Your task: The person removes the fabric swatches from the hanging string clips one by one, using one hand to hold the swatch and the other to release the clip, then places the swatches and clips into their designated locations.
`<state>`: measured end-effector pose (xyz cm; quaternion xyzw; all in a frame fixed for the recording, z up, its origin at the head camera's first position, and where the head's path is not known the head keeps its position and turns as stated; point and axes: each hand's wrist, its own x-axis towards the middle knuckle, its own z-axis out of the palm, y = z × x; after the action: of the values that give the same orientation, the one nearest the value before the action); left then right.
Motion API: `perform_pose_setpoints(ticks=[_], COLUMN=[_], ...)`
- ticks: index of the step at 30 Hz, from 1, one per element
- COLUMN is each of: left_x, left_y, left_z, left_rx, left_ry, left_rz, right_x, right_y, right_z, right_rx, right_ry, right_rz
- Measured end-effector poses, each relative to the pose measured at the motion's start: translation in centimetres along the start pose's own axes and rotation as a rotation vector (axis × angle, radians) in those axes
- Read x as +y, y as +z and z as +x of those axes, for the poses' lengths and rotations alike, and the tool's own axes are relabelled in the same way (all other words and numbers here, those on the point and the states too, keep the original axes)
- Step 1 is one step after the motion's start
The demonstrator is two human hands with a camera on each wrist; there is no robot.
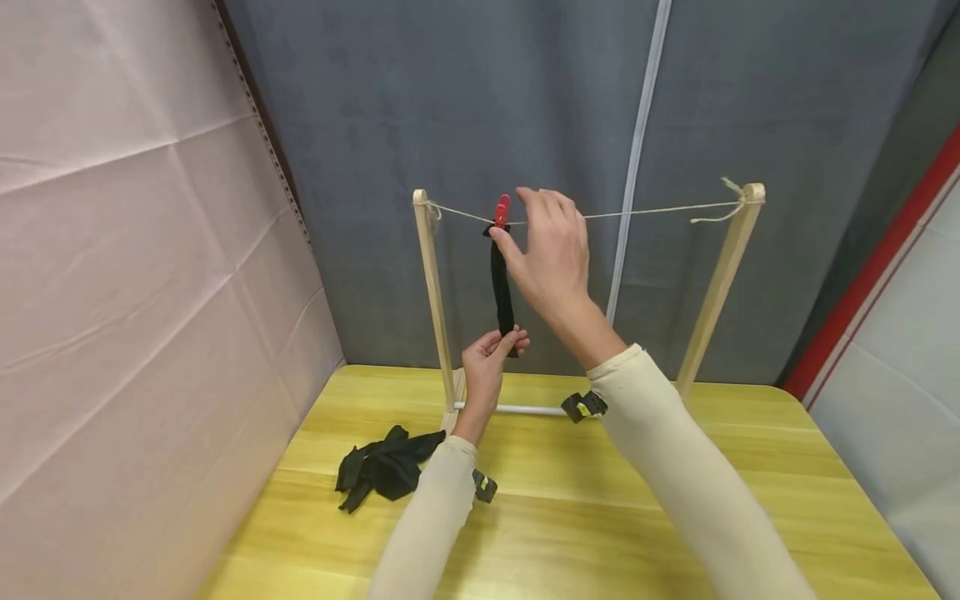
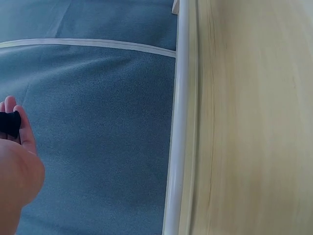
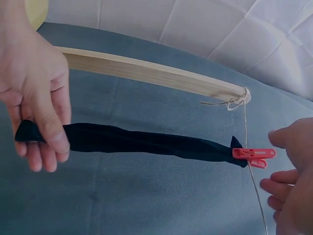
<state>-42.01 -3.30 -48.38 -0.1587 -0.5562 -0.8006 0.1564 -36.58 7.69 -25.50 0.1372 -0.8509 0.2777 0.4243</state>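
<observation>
A long, narrow piece of black cloth (image 1: 501, 279) hangs from a string (image 1: 637, 212), fixed at its top by a red clothespin (image 3: 254, 154). My left hand (image 1: 491, 354) pinches the cloth near its lower end between thumb and fingers; a short end sticks out beyond the grip. In the left wrist view only part of that hand and a bit of black cloth show at the left edge. Close to the clothespin, my right hand (image 1: 553, 246) is held with thumb and fingers spread apart. In the right wrist view a gap shows between its fingertips and the clothespin.
The string runs between two wooden posts (image 1: 432, 292) (image 1: 722, 287), knotted at both tops. A white bar (image 1: 525, 409) joins them low down. More black cloth (image 1: 390, 462) lies crumpled on the wooden table (image 1: 637, 517), beside my left forearm. A grey curtain hangs behind.
</observation>
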Motion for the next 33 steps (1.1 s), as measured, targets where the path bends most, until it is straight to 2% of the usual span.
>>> perform_pose_setpoints(ticks=[4,10,17,27,33], left_x=[-0.1,0.0,0.2,0.2,0.6], left_y=[0.1,0.0,0.1,0.0,-0.1], left_z=[-0.1,0.2,0.4,-0.6,-0.4], left_rx=[0.003,-0.005,-0.006,-0.01,-0.046], left_ry=[-0.003,-0.003,-0.003,0.018,0.04], left_rz=[0.003,0.023,0.006,0.026,0.027], right_x=[-0.3,-0.6,-0.2,0.4,0.5], right_y=[0.1,0.5,1.0,1.0,0.8], right_z=[0.6,1.5,2.1,2.1,2.6], right_rx=[-0.063,-0.063,-0.031,0.011,0.067], right_ry=[0.062,0.108,0.08,-0.007,-0.051], right_rz=[-0.016,0.048,0.122,0.255,0.286])
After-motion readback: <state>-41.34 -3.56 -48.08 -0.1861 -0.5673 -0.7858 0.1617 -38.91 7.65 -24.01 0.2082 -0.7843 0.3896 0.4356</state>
